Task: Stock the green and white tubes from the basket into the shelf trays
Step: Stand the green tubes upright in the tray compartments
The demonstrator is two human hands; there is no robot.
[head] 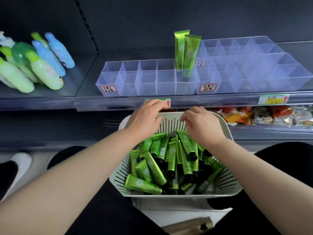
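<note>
Green bottles (45, 72) and blue bottles (50, 55) leaned in a bunch on the left side of the dark shelf (84, 65). They had round tops and small pictures on them. A dark strip with little holes (86, 26) ran up the back wall (152, 17). On the front edge of the shelf was a small tag with a red arrow (167, 102), partly hidden. Farther right was a yellow tag (273, 99), also with a red arrow. One shelf lower, at the right, lay shiny snack bags (264, 116) in red, orange and brown. Down at the left was a white shoe (20, 163). Black trousers (101, 209) filled the bottom. A white box (169, 204) sat low in the middle, with something brown (188, 225) just in front of it.
</note>
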